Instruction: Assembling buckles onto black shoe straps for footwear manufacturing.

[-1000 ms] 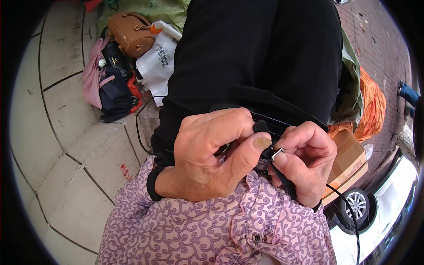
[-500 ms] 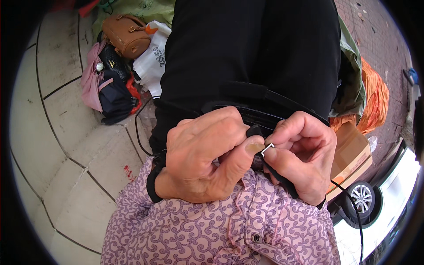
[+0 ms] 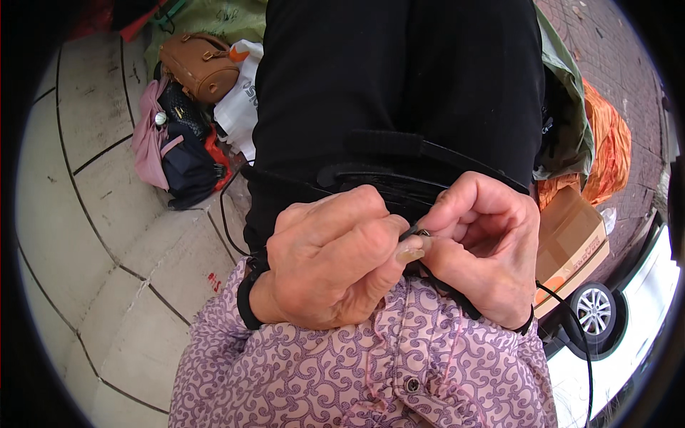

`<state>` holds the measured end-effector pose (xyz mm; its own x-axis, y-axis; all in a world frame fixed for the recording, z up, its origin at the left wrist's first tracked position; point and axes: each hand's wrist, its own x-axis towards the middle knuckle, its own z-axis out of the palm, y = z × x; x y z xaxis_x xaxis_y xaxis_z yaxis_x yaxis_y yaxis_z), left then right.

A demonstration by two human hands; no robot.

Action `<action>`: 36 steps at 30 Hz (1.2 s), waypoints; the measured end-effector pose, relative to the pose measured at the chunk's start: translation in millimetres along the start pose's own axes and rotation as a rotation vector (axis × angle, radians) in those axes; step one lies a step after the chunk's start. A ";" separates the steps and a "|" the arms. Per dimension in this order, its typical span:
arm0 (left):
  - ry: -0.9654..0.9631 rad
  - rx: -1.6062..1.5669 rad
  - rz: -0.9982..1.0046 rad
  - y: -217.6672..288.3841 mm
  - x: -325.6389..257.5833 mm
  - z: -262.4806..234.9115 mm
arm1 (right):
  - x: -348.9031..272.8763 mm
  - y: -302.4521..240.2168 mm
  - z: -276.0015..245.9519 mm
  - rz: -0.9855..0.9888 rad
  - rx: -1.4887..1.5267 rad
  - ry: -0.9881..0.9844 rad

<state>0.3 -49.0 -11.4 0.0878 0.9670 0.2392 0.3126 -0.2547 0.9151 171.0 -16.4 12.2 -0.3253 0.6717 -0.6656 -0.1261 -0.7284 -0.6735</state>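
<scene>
My left hand (image 3: 332, 260) is closed, with its thumb and forefinger pinching the end of a black strap (image 3: 407, 233). My right hand (image 3: 489, 250) is closed in a pinch on a small metal buckle (image 3: 423, 232), seen nearly edge-on between its thumb and forefinger. The fingertips of both hands meet above my lap, the strap end right beside the buckle. Most of the strap and buckle is hidden by the fingers. Just beyond the hands, a wider black band (image 3: 385, 143) lies across my black trousers (image 3: 342, 78).
On the left, pale stone slabs (image 3: 93, 235) hold a brown handbag (image 3: 200, 68), a white bag (image 3: 239, 107) and a pink and dark cloth bag (image 3: 150, 139). At the right are an orange sack (image 3: 606, 146), a cardboard box (image 3: 574, 242) and a white car (image 3: 642, 307). Black cables (image 3: 571, 321) run beside me.
The buckle has turned from showing its white rectangular frame to nearly edge-on. The hands stay close together, and the whole view has shifted slightly.
</scene>
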 end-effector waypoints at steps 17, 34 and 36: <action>-0.060 -0.015 -0.014 -1.1 -0.3 -7.4 | 0.8 -0.3 -1.3 0.041 0.126 -0.052; -0.071 -0.040 -0.063 -2.8 -2.0 -5.5 | 1.1 10.4 -5.5 -0.055 0.225 -0.188; -0.042 -0.036 -0.048 -4.9 -2.9 -4.9 | 1.0 10.0 -7.5 -0.056 0.216 -0.204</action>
<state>-6.2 -50.5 -15.0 0.1130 0.9768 0.1818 0.2828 -0.2070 0.9366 176.5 -22.0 2.4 -0.4913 0.6864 -0.5361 -0.3387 -0.7177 -0.6085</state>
